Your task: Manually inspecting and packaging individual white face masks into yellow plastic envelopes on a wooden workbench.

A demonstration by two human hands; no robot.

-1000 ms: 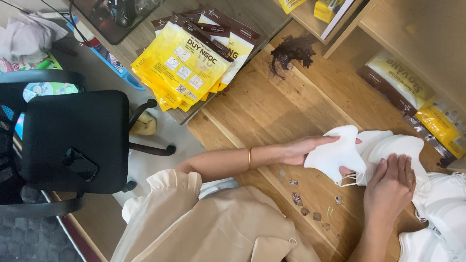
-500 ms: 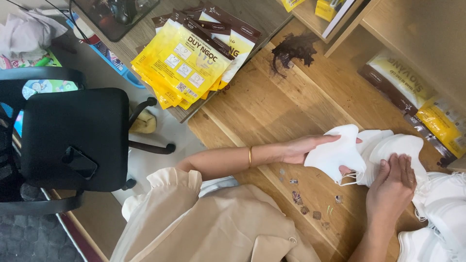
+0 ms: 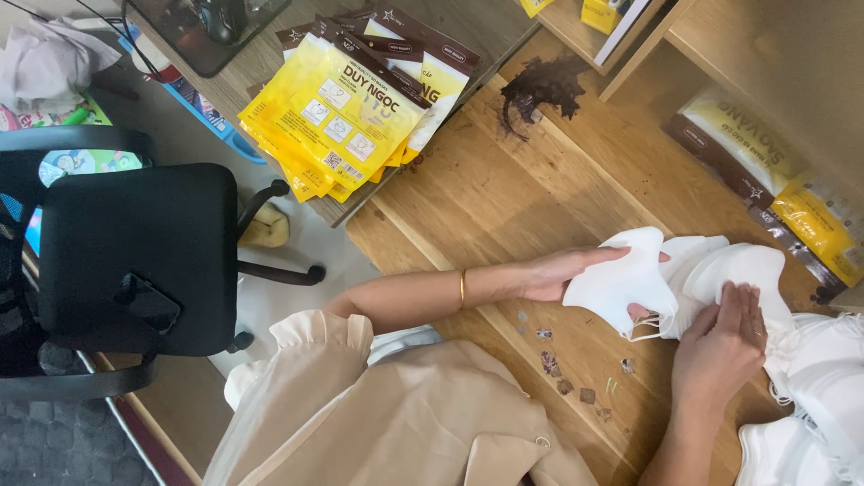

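My left hand (image 3: 556, 272) reaches across the wooden table (image 3: 504, 198) and grips a white face mask (image 3: 621, 283) between thumb and fingers. Under and beside it lies a small stack of white masks (image 3: 742, 270). My right hand (image 3: 722, 346) rests flat, fingers together, on that stack. A bigger heap of white masks (image 3: 819, 405) lies at the lower right corner. A thin bracelet sits on my left wrist.
A pile of yellow and brown flat packets (image 3: 346, 117) lies at the table's far left end. More packets (image 3: 765, 180) sit on a shelf at the right. A dark stain (image 3: 540, 85) marks the wood. A black office chair (image 3: 126, 252) with a phone on its seat stands left.
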